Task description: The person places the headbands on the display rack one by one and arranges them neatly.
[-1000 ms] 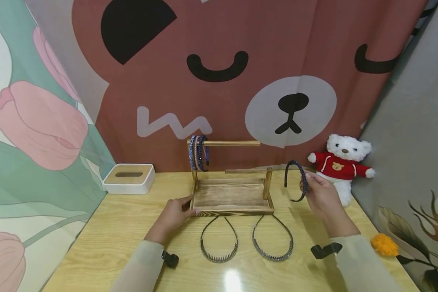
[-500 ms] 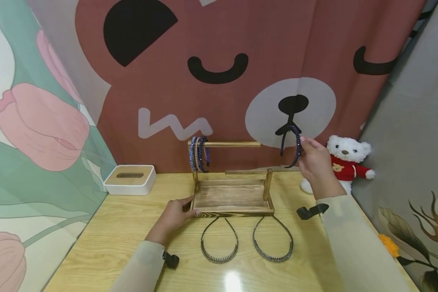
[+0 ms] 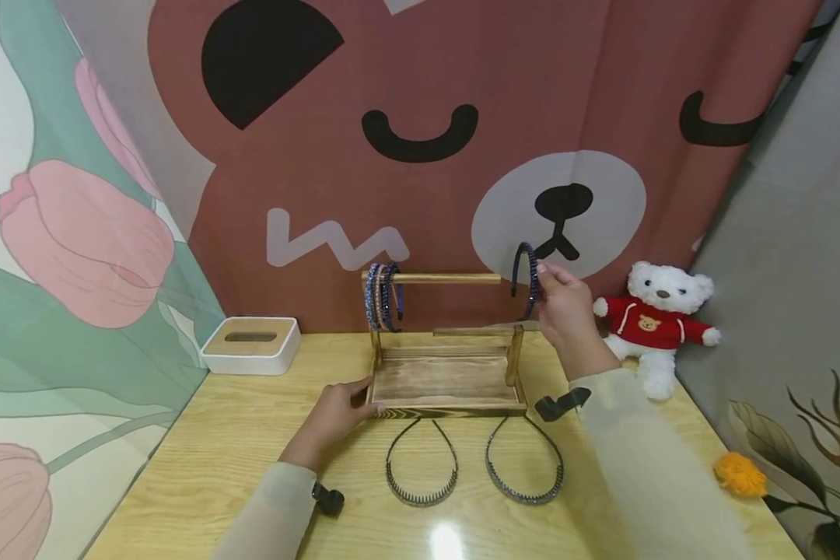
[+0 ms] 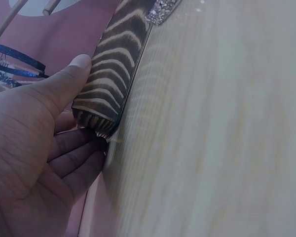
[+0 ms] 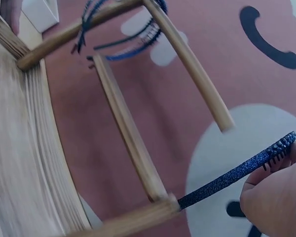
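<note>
My right hand (image 3: 567, 307) pinches a dark blue beaded headband (image 3: 532, 280), held upright just off the free right end of the upper bar of a wooden headband stand (image 3: 448, 410). In the right wrist view the blue headband (image 5: 232, 175) shows comb teeth near the fingers. My left hand (image 3: 332, 416) holds the stand's front left corner. In the left wrist view its thumb lies along the striped wood (image 4: 108, 74) and its fingers curl at the end. Several headbands (image 3: 381, 295) hang at the left end of the upper bar.
Two comb-toothed headbands, one black (image 3: 421, 498) and one greyish (image 3: 525, 495), lie in front of the stand. A white tissue box (image 3: 252, 358) stands at left. A white teddy bear (image 3: 651, 327) in red sits at right, near an orange fluffy ball (image 3: 740, 474).
My right hand has lifted the blue headband from low beside the bear, then moved it left to near the upper bar's end. The left hand has stayed on the stand.
</note>
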Tool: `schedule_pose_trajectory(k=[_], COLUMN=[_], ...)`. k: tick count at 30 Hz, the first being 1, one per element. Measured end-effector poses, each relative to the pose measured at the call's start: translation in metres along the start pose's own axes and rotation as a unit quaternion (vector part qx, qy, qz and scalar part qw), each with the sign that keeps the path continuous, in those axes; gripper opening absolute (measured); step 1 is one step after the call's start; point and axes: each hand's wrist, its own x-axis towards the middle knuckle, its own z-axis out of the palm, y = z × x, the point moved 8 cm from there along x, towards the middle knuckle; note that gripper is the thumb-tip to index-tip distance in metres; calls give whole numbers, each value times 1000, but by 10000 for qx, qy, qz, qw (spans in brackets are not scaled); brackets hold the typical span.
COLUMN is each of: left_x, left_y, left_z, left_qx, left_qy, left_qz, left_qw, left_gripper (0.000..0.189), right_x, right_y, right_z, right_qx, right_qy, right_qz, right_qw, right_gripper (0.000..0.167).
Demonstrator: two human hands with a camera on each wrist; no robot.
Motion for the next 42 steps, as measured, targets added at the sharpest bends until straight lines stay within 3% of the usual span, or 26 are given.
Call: schedule_pose_trajectory(k=[4, 10, 16, 22, 30, 42], left_x=[-2, -1, 0, -1, -2, -1], left_y=[0, -3, 0, -1, 0, 1], left_z=[1, 1, 1, 3, 5, -1], left_qx=[-7, 32, -13, 11, -46, -46], left_qy=[-22, 6, -20, 10, -53, 42], left_qz=[-9, -39, 11, -33, -77, -62], left_qw=[10000, 10000, 10000, 10000, 9999, 10000], left_gripper=[68, 69, 68, 67, 67, 67], right_x=[-2, -11, -23, -36, -44, -51], right_y=[17, 39, 64, 93, 114, 129], right_z=[19, 53, 83, 113, 135, 149], right_qx=[-271, -626, -1038, -1441, -1676, -1473], right_qy=[-21, -195, -251, -311, -310, -428], right_qz=[-67, 34, 170, 193, 39, 169], right_qw=[9996, 9978, 9941, 9889, 9854, 9880], right_gripper=[26, 15, 33, 29, 23, 22])
